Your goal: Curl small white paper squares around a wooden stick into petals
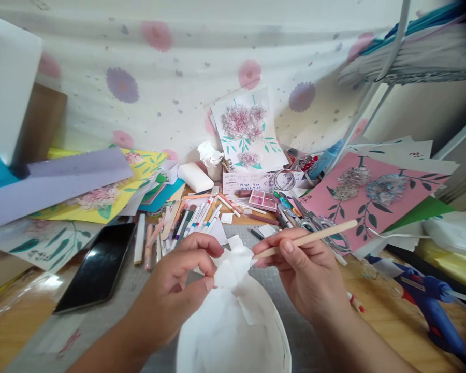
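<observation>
Between thumb and fingers, my left hand (pixel 184 280) pinches a crumpled piece of white tissue paper (pixel 235 263). A pale wooden stick (pixel 322 235) is gripped in my right hand (pixel 305 269), slanting up to the right. Its near end, by the fingertips, is at the right edge of the tissue. Directly below both hands sits a white bowl (pixel 283 342) with some white paper pieces inside. Part of the stick is hidden behind my right fingers.
Several markers (pixel 194 217) lie beyond the hands. A black phone (pixel 97 269) rests at left, and a blue glue gun (pixel 423 295) lies at right. Scissors (pixel 330 228) touch a pink flower picture (pixel 388 181). Another flower picture (pixel 252 129) leans at the back.
</observation>
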The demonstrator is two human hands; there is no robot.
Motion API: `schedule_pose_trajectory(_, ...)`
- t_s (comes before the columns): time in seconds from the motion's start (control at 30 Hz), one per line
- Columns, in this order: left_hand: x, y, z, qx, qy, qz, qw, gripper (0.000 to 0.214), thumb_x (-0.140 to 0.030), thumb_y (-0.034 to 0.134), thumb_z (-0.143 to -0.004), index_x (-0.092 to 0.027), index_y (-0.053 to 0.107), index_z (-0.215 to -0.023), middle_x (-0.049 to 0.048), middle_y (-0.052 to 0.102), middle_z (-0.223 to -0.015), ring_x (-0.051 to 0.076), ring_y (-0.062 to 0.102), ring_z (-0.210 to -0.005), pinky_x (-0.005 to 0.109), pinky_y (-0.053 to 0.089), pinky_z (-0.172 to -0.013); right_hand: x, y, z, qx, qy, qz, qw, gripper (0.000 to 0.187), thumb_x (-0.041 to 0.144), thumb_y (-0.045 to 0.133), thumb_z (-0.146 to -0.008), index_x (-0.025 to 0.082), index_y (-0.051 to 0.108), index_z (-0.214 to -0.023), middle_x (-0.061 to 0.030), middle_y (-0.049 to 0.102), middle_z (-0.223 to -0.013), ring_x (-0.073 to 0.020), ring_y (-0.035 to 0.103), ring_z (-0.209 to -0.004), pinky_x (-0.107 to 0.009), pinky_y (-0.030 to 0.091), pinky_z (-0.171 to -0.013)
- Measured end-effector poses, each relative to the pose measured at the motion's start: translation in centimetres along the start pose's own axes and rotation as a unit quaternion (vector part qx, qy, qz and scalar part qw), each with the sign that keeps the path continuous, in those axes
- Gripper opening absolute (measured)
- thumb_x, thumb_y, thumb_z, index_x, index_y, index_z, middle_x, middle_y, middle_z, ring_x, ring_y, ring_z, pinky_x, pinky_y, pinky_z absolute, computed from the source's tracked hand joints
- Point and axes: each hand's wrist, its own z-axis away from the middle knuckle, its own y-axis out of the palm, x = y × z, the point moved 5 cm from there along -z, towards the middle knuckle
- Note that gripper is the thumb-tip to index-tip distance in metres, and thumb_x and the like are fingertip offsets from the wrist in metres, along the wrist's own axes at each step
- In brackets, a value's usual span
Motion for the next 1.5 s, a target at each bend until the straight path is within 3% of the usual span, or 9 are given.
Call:
schedule_pose_trajectory(0.27, -0.2, -0.4, 0.1, 0.027, 0.003, -0.010, 1.000, 0.017, -0.013, 0.052, -0.077, -0.019, 0.055, -0.061, 0.0057, 0.060, -0.094, 0.023, 0.058, -0.090, 0.033, 0.045, -0.078, 0.5, -1.2, -0.9, -0.032, 0.013, -0.032, 0.999, 0.010, 0.026, 0.079, -0.078, 0.018, 0.073, -0.077, -0.0053, 0.082, -0.075, -0.0148, 0.077, -0.058, -0.020, 0.062, -0.057)
schedule_pose_trajectory(0.47, -1.6, 1.2, 0.8, 0.168, 0.072, -0.098, 0.978, 0.013, -0.010, 0.053, -0.074, -0.020, 0.060, -0.069, 0.0024, 0.057, -0.092, 0.021, 0.056, -0.087, 0.033, 0.042, -0.080, 0.6, -1.3, -0.8, -0.022, 0.020, -0.007, 1.000, 0.013, 0.030, 0.079, -0.078, 0.018, 0.073, -0.077, -0.0048, 0.082, -0.074, -0.0142, 0.076, -0.056, -0.020, 0.062, -0.055)
schedule_pose_trajectory(0.67, -1.8, 1.2, 0.7, 0.088, 0.096, -0.055, 0.990, 0.013, -0.012, 0.054, -0.086, -0.023, 0.059, -0.081, -0.0022, 0.058, -0.082, 0.016, 0.056, -0.080, 0.030, 0.039, -0.080, -0.4, 0.8, 0.5, 0.051, 0.056, -0.008, 0.997, 0.014, 0.032, 0.077, -0.080, 0.018, 0.074, -0.077, -0.0051, 0.082, -0.076, -0.0164, 0.077, -0.061, -0.024, 0.063, -0.059)
schedule_pose_trajectory(1.0, -1.2, 1.6, 0.7, 0.059, 0.093, -0.057, 0.992, 0.015, -0.012, 0.067, -0.079, -0.023, 0.058, -0.083, -0.0038, 0.059, -0.081, 0.016, 0.055, -0.080, 0.030, 0.039, -0.078, -1.4, 1.7, 1.5, 0.082, 0.065, -0.034, 0.994, 0.011, 0.031, 0.072, -0.086, 0.020, 0.072, -0.084, -0.0041, 0.083, -0.085, -0.0158, 0.078, -0.070, -0.024, 0.062, -0.066)
schedule_pose_trajectory(1.5, -0.6, 1.4, 0.6, 0.035, 0.099, -0.071, 0.992, 0.014, -0.010, 0.065, -0.080, -0.024, 0.060, -0.081, -0.0055, 0.061, -0.078, 0.015, 0.057, -0.077, 0.030, 0.039, -0.077, -1.4, 1.6, 1.9, 0.124, 0.028, -0.015, 0.992, 0.010, 0.027, 0.066, -0.092, 0.024, 0.074, -0.095, -0.0021, 0.082, -0.096, -0.0134, 0.077, -0.084, -0.024, 0.058, -0.080)
